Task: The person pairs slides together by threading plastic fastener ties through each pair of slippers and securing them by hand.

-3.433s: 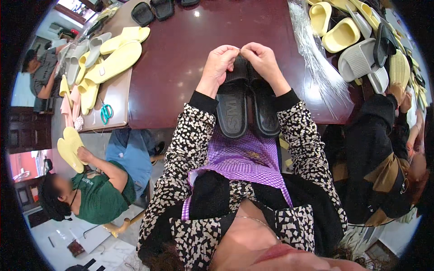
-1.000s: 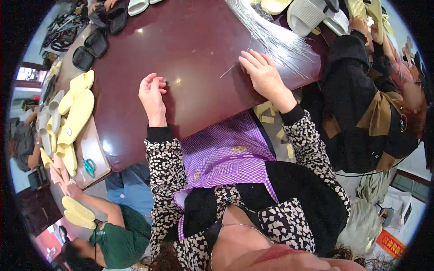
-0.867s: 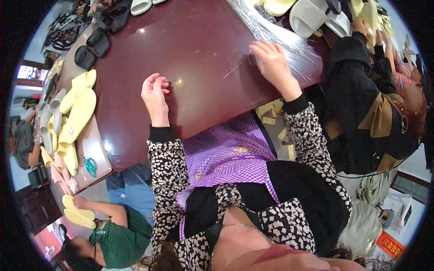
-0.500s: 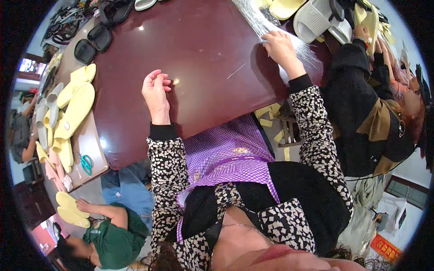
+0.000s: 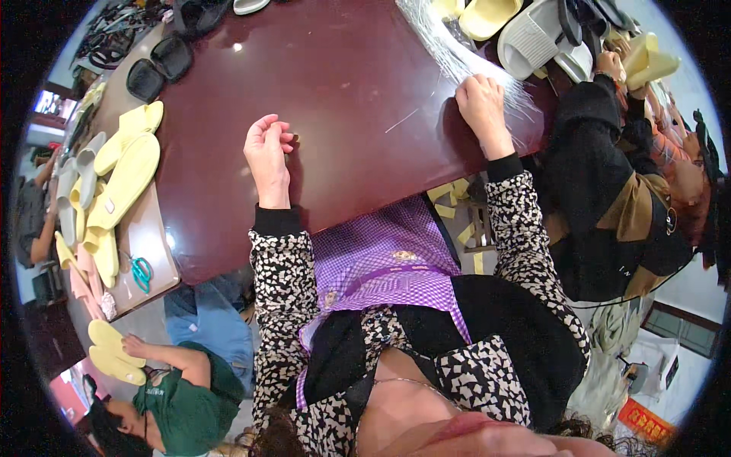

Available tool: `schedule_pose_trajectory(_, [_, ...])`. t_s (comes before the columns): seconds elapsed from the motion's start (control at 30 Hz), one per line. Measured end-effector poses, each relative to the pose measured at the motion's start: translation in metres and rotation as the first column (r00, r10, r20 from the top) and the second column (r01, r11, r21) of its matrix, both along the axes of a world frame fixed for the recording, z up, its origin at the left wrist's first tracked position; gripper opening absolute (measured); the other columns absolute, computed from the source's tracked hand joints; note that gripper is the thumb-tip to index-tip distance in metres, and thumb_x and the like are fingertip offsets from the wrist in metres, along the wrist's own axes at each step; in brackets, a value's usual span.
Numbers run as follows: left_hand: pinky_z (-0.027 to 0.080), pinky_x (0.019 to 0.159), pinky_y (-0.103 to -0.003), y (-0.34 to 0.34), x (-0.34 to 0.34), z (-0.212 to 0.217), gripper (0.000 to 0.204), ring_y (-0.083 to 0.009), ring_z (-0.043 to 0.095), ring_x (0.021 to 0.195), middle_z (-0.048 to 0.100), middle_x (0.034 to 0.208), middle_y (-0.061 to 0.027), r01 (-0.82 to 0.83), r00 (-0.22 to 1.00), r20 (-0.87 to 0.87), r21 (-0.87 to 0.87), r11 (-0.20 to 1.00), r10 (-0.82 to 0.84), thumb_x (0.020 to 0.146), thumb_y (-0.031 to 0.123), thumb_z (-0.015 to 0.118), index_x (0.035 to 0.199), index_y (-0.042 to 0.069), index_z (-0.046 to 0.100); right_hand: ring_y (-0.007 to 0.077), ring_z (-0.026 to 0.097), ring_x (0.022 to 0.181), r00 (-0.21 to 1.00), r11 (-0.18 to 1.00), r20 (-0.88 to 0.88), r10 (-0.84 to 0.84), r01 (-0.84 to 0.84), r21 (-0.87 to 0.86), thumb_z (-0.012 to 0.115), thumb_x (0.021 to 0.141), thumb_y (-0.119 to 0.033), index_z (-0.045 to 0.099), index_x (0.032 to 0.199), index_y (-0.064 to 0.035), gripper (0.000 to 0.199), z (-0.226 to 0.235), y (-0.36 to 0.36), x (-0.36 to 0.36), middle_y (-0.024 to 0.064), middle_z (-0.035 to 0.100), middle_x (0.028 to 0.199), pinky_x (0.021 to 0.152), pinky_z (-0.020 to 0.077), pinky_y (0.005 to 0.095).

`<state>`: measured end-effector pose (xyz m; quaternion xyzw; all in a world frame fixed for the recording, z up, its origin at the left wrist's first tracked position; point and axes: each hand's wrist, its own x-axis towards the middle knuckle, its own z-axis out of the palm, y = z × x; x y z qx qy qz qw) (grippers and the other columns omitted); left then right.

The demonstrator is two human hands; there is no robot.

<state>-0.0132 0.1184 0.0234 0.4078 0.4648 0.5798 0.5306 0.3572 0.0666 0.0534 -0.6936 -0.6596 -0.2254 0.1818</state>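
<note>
My left hand point(image 5: 268, 156) rests over the dark red table with its fingers loosely bent and slightly apart, and nothing shows in it. To the right, my right hand point(image 5: 481, 110) is closed, its fingers curled downward beside a bundle of thin, translucent white strands point(image 5: 445, 49). Whatever its fingertips may hold is hidden beneath the hand. Between my hands, a single loose strand point(image 5: 402, 120) lies on the tabletop point(image 5: 343, 84).
Yellow slippers point(image 5: 129, 179) and teal-handled scissors point(image 5: 141, 273) lie on a side table at left. Black slippers point(image 5: 158, 67) sit at the far left, grey slides point(image 5: 528, 42) at the far right. Co-workers sit on both sides; one at right handles a yellow slipper point(image 5: 647, 62).
My right hand has drawn back toward me and slightly right, off the strands' edge, its fingers curling under. My left hand has barely moved. At right, the co-worker's yellow slipper has turned.
</note>
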Motion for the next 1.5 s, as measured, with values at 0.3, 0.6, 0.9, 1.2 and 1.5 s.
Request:
schedule_pose_trajectory(0.3, [0.046, 0.052, -0.019, 0.004, -0.001, -0.007, 0.015, -0.0094, 0.059, 0.066, 0.063, 0.086, -0.0063, -0.011, 1.0, -0.014, 0.004, 1.0, 0.011, 0.089, 0.006, 0.056, 0.103, 0.0, 0.058, 0.0211, 0.052, 0.054, 0.882, 0.978, -0.44, 0.17, -0.097, 0.184, 0.058, 0.083, -0.007, 0.057, 0.077, -0.0029, 0.008, 0.023, -0.047, -0.002, 0.0071, 0.056, 0.065, 0.051, 0.0407, 0.0312])
schedule_pose_trajectory(0.6, [0.046, 0.053, -0.019, 0.009, 0.011, -0.01, 0.016, -0.0085, 0.058, 0.066, 0.063, 0.086, -0.0051, 0.013, 0.994, -0.108, 0.023, 1.0, -0.011, 0.09, 0.007, 0.055, 0.105, 0.0, 0.058, 0.0059, 0.04, 0.049, 0.065, 0.978, -0.984, 0.166, -0.14, 0.155, 0.052, 0.092, -0.005, 0.055, 0.085, -0.0035, 0.008, 0.063, -0.117, -0.004, -0.0031, 0.046, 0.061, 0.045, 0.0314, 0.0212])
schedule_pose_trajectory(0.9, [0.05, 0.069, -0.027, -0.06, 0.044, 0.018, 0.015, -0.0151, 0.06, 0.081, 0.063, 0.089, -0.005, 0.069, 0.917, -0.382, 0.439, 0.896, 0.116, 0.087, 0.006, 0.061, 0.101, 0.001, 0.06, 0.0075, 0.031, 0.042, -0.386, 0.915, -0.892, 0.237, -0.22, 0.338, 0.048, 0.094, -0.004, 0.05, 0.081, -0.0046, 0.013, 0.066, -0.095, -0.048, -0.0025, 0.036, 0.052, 0.042, 0.0264, 0.0221])
schedule_pose_trajectory(1.2, [0.051, 0.069, -0.037, -0.14, 0.026, 0.094, 0.023, -0.0287, 0.062, 0.081, 0.063, 0.093, -0.0123, 0.222, 0.672, -0.576, 0.757, 0.614, 0.466, 0.077, -0.001, 0.065, 0.1, 0.002, 0.061, 0.0051, 0.042, 0.053, 0.08, 0.555, -0.994, 0.076, -0.831, -0.024, 0.056, 0.09, -0.006, 0.053, 0.085, -0.0034, 0.006, 0.058, -0.066, -0.146, -0.0022, 0.049, 0.064, 0.047, 0.0312, 0.0195])
schedule_pose_trajectory(1.5, [0.05, 0.065, -0.035, -0.143, -0.007, 0.055, 0.012, -0.0268, 0.061, 0.077, 0.063, 0.086, -0.0122, -0.005, 0.719, -0.504, 0.685, 0.728, 0.479, 0.08, -0.002, 0.063, 0.092, 0.0, 0.062, 0.007, 0.053, 0.06, -0.053, 0.222, -0.983, -0.177, -0.975, 0.013, 0.056, 0.088, -0.003, 0.06, 0.093, 0.0001, 0.007, 0.071, -0.011, -0.186, 0.0007, 0.058, 0.072, 0.054, 0.0423, 0.0187])
